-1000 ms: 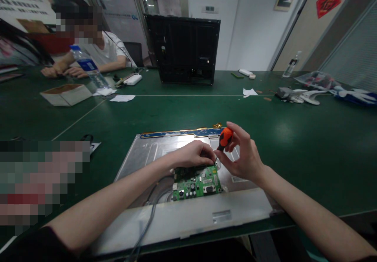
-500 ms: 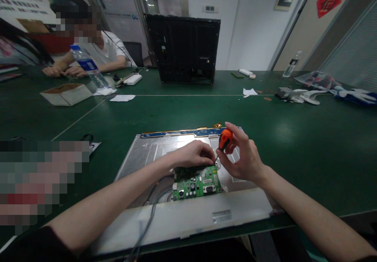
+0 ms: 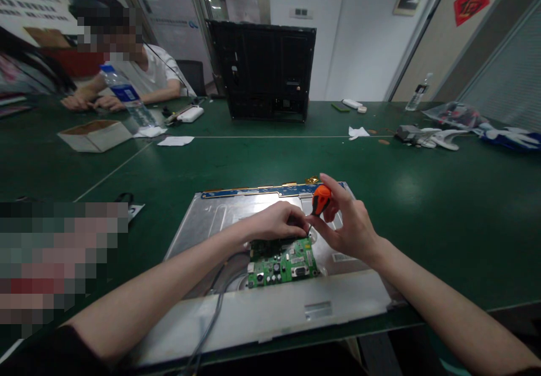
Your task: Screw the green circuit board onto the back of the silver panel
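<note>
A silver monitor panel [image 3: 220, 218] lies back-up on the green table, with a green circuit board [image 3: 282, 263] on it near me. My right hand [image 3: 349, 224] grips a screwdriver with an orange handle [image 3: 320, 199], its tip down at the board's far right corner. My left hand [image 3: 276, 222] is closed just left of the tip, fingers pinched at the board's far edge; what they hold is hidden. Grey cables [image 3: 215, 302] run from the board toward me.
A black monitor back cover [image 3: 264, 71] stands upright across the table. Another person sits at the far left behind a water bottle [image 3: 127, 97] and a cardboard box [image 3: 95, 135]. White gloves and parts [image 3: 439, 137] lie at the right. Paper scraps [image 3: 175, 140] lie mid-table.
The orange screwdriver handle has shifted slightly left and my right fingers have turned around it. My left hand stays put.
</note>
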Tool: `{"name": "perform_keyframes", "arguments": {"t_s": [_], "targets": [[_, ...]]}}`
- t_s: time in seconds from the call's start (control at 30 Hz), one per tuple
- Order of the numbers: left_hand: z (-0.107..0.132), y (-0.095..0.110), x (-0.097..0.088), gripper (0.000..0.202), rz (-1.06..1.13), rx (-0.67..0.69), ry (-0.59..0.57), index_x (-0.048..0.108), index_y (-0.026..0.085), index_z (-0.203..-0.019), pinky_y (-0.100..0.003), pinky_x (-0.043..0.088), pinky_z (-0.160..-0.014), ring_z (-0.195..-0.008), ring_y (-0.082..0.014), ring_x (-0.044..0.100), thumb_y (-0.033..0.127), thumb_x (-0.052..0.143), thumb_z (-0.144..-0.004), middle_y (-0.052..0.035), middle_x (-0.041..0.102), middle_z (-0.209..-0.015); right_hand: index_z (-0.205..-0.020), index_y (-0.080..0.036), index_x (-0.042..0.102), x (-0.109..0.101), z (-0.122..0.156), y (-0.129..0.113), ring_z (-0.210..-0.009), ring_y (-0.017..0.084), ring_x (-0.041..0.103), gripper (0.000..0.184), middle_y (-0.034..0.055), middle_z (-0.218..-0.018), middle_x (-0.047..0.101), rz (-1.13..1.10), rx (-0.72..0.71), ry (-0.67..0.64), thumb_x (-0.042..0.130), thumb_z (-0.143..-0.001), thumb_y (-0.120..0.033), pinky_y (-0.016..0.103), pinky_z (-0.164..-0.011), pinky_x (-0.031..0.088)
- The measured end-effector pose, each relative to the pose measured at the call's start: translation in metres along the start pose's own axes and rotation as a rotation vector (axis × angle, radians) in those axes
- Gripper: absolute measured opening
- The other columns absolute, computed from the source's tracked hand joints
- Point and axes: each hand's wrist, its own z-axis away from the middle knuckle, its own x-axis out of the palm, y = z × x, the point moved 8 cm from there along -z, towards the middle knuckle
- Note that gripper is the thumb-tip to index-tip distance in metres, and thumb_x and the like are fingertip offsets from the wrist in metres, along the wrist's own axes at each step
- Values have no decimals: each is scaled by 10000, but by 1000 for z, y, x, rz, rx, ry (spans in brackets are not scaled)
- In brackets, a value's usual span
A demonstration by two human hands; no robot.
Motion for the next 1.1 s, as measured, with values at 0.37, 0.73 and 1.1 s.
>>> {"name": "perform_keyframes", "arguments": {"t_s": [0.37, 0.73, 1.1], "targets": [[0, 3, 0, 119, 7, -1, -10, 694, 140, -786, -230, 406, -618, -649, -136, 550, 257, 670, -790, 4, 633, -691, -1477, -211, 175, 2, 1, 0, -498, 100, 537, 721, -28, -727, 568, -67, 5, -23, 536, -854, -173, 217, -441, 457], [-1, 0, 1, 91, 20, 2, -8, 690, 146, -781, -221, 410, -618, -658, -133, 557, 236, 678, -785, 8, 637, -694, -1483, -236, 170, 3, 2, 2, -512, 107, 558, 719, -16, -755, 583, -80, 25, -18, 552, -875, -197, 230, -454, 470], [2, 8, -3, 109, -21, 56, 11, 659, 144, -732, -216, 376, -586, -621, -115, 511, 219, 666, -811, 24, 581, -661, -1450, -240, 210, -1, 0, 2, -524, 107, 563, 703, -23, -764, 561, -48, 16, 12, 597, -864, -266, 214, -433, 458]]}}
